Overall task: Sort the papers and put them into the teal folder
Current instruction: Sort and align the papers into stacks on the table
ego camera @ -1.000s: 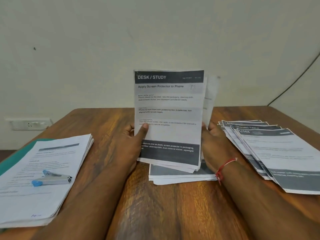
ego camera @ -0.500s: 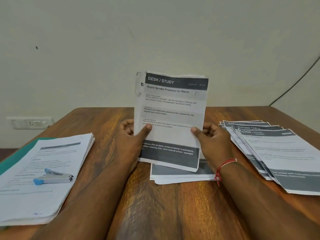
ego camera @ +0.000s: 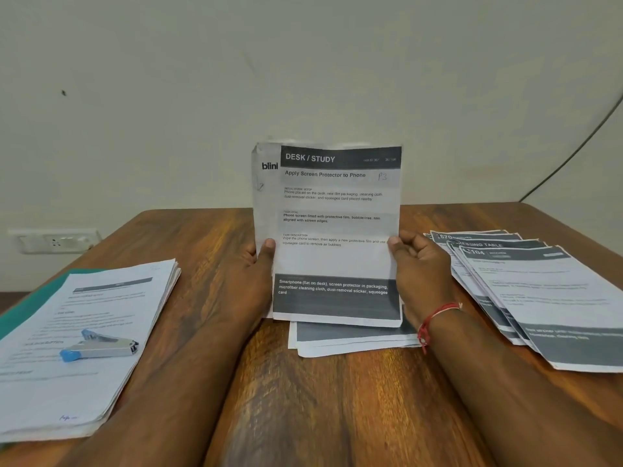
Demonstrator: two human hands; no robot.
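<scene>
Sorting is the step in hand, I judge: the left hand [ego camera: 259,267] and right hand [ego camera: 419,264] each pinch a side edge of a sheaf [ego camera: 337,227] headed "DESK / STUDY", held upright over the middle pile [ego camera: 354,342] at the centre of the counter [ego camera: 320,409]. Next comes matching that heading to a pile: the fanned pile [ego camera: 546,298] by the right edge, or the stack [ego camera: 111,298] at the left edge, which carries a stapler [ego camera: 101,345] and covers most of the teal folder [ego camera: 30,308]. Bare wood lies open toward the near edge, while both side piles sit close to the wrists.

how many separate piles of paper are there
4: left stack under the stapler, held sheets upright at centre, small pile flat on the table below them, fanned pile at right.
</scene>
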